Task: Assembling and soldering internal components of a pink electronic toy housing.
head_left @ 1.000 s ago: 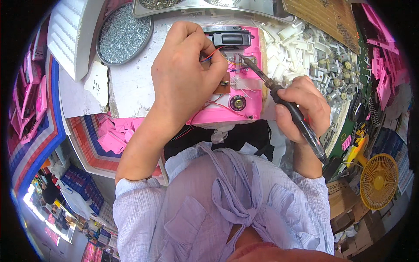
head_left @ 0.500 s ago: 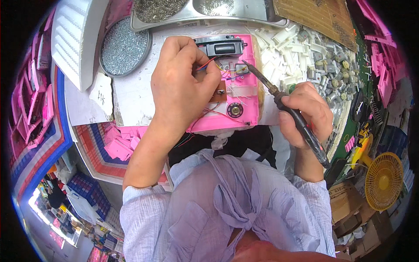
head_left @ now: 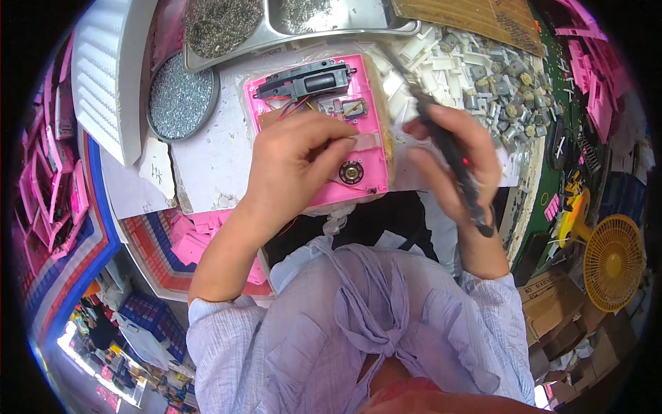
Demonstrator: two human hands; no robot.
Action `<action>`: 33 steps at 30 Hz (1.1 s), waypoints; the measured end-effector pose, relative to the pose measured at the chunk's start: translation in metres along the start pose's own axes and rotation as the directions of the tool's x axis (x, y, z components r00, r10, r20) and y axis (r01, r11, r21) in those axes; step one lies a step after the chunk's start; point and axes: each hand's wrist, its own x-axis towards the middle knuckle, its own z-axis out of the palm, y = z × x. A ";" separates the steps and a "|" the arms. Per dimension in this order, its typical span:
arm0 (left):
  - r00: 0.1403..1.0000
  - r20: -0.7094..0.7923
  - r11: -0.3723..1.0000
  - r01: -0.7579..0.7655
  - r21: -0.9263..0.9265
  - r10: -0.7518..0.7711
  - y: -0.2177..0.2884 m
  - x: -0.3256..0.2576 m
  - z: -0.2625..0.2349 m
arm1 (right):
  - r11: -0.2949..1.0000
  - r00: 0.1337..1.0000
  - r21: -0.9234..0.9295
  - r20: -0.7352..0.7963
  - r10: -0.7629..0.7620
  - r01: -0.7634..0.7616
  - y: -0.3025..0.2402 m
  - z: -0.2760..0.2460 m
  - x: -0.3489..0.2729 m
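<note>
Left hand (head_left: 293, 157), curled nearly closed with contents indeterminable, is over the pink casing (head_left: 376, 157) at far centre. Right hand (head_left: 476, 141), loosely closed, grips a soldering iron (head_left: 448, 146) right of the casing.

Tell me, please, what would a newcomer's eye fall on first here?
Probably the bright pink casing at the upper middle, with the left hand over it. Next, the dark soldering iron in the right hand, right of the casing. The round yellow fan stands out at the far right.

Soldering iron (head_left: 448, 146) farther from motor (head_left: 354, 108)
</note>
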 end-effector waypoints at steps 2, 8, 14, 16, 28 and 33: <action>0.985 0.005 0.977 0.170 -0.128 -0.171 0.003 0.000 -0.001 | 1.000 0.999 -0.002 0.033 0.030 -0.030 -0.004 0.017 0.014; 0.973 -0.008 0.954 0.224 -0.199 -0.230 0.005 0.001 0.000 | 1.000 0.999 0.008 -0.042 0.005 -0.005 0.006 0.044 0.030; 0.991 0.014 0.991 -0.131 -0.013 0.131 -0.008 -0.005 -0.001 | 1.000 0.995 -0.016 -0.101 0.013 -0.015 -0.007 0.013 0.008; 0.985 0.122 0.992 -0.125 0.017 0.122 -0.004 -0.006 -0.007 | 0.986 0.987 0.164 -0.154 0.043 -0.017 -0.010 -0.014 -0.006; 0.972 0.192 0.983 -0.156 0.097 0.135 -0.005 -0.007 -0.011 | 0.993 0.982 0.117 0.186 -0.015 -0.007 -0.006 -0.024 0.005; 0.967 0.201 0.980 -0.178 0.086 0.158 -0.007 -0.007 -0.012 | 0.996 0.975 0.092 0.222 -0.016 -0.004 -0.006 -0.019 0.010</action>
